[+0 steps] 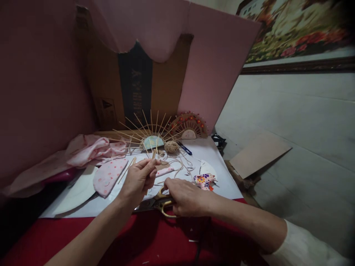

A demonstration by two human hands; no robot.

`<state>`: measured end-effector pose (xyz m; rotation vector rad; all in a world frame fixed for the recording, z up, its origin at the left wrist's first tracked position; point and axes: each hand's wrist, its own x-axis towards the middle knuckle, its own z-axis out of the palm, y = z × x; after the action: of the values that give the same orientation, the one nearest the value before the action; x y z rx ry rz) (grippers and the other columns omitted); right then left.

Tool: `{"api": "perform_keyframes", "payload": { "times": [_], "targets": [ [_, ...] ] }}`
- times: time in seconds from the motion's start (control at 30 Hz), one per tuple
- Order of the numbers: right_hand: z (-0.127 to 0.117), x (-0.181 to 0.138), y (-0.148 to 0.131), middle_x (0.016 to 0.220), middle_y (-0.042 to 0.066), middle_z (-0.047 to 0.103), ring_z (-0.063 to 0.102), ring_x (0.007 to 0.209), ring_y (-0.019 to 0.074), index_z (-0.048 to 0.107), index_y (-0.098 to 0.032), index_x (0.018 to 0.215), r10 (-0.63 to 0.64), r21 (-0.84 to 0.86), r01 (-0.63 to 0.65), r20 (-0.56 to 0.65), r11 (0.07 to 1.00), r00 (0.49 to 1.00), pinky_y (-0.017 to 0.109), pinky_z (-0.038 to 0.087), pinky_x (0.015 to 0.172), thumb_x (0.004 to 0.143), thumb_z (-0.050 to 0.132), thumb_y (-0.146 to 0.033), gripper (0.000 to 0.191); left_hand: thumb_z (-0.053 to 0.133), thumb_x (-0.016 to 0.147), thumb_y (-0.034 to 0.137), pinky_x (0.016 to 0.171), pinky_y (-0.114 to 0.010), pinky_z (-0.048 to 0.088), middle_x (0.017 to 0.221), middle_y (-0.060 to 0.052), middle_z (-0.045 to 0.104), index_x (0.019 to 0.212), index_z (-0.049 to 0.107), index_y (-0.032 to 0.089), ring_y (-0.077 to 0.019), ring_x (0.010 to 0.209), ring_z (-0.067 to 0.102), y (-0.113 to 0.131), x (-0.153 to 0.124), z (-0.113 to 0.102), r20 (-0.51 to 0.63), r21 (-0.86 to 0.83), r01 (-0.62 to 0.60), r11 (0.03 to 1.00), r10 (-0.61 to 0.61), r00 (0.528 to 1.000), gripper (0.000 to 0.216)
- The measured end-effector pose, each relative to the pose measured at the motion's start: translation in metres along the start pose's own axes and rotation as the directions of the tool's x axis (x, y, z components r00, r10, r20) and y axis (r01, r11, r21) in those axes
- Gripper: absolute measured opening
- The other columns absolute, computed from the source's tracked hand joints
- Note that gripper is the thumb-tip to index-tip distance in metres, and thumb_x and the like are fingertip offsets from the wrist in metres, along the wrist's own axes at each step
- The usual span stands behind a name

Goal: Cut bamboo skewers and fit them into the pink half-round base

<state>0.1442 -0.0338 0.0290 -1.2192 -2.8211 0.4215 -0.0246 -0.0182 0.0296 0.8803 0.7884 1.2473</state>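
My left hand is closed in a pinch around a few thin bamboo sticks, which stand up from its fingertips. My right hand curls over the gold handles of a pair of scissors, its fingers closed at the loops. The dark blades point left along the table's front edge, partly behind my left wrist. Behind the hands stands a fan of sticks with a green half-round base. Beside it sits a ball of twine, loose strands trailing forward.
A finished-looking fan with red beads leans at the back. Polka-dot fabric, a dotted half-round piece and white card lie left. Blue-handled snips and a floral scrap lie right. Pink board stands behind.
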Motion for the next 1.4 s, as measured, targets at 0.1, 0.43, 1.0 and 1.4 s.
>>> {"api": "perform_keyframes", "payload": {
  "times": [0.1, 0.43, 1.0, 1.4],
  "targets": [
    [-0.018, -0.007, 0.004, 0.082, 0.004, 0.060, 0.052, 0.068, 0.0162, 0.049, -0.016, 0.108, -0.002, 0.168, 0.001, 0.006, 0.986, 1.000, 0.024, 0.035, 0.055, 0.068, 0.063, -0.023, 0.043, 0.068, 0.073, 0.038, 0.033, -0.012, 0.011, 0.045, 0.010, 0.032, 0.077, 0.060, 0.014, 0.0000, 0.035, 0.018, 0.004, 0.000, -0.002, 0.017, 0.008, -0.006, 1.000, 0.006, 1.000, 0.026],
    [-0.028, -0.069, 0.037, 0.069, -0.005, 0.053, 0.048, 0.061, 0.0106, 0.041, -0.021, 0.128, 0.320, 0.769, -0.294, 0.122, 0.568, 0.939, 0.022, 0.037, 0.056, 0.061, 0.070, -0.016, 0.073, 0.063, 0.075, 0.032, 0.033, -0.014, 0.009, 0.044, 0.010, 0.028, 0.074, 0.061, 0.013, -0.0013, 0.037, 0.014, 0.020, 0.000, -0.012, 0.007, 0.022, 0.009, 1.000, -0.009, 1.000, 0.020],
    [-0.008, -0.042, 0.004, 0.066, -0.002, 0.043, 0.035, 0.057, 0.0113, 0.050, -0.018, 0.092, 0.103, 0.705, 0.050, -0.173, 0.707, 0.980, 0.024, 0.029, 0.052, 0.068, 0.044, -0.079, 0.066, 0.062, 0.075, 0.042, 0.034, -0.017, 0.007, 0.042, 0.010, 0.026, 0.070, 0.060, 0.014, -0.0029, 0.038, 0.013, 0.034, -0.044, -0.008, 0.046, 0.321, 0.325, 0.890, -0.357, 0.933, 0.029],
    [-0.003, -0.030, -0.009, 0.069, -0.002, 0.045, 0.036, 0.058, 0.0104, 0.044, -0.018, 0.095, 0.019, 0.720, 0.093, -0.145, 0.687, 0.989, 0.023, 0.029, 0.051, 0.075, 0.042, -0.075, 0.060, 0.061, 0.077, 0.045, 0.034, -0.018, 0.005, 0.042, 0.010, 0.026, 0.071, 0.060, 0.014, -0.0028, 0.038, 0.011, 0.042, -0.050, -0.016, 0.048, 0.397, 0.363, 0.843, -0.415, 0.909, 0.032]
  ]
}}
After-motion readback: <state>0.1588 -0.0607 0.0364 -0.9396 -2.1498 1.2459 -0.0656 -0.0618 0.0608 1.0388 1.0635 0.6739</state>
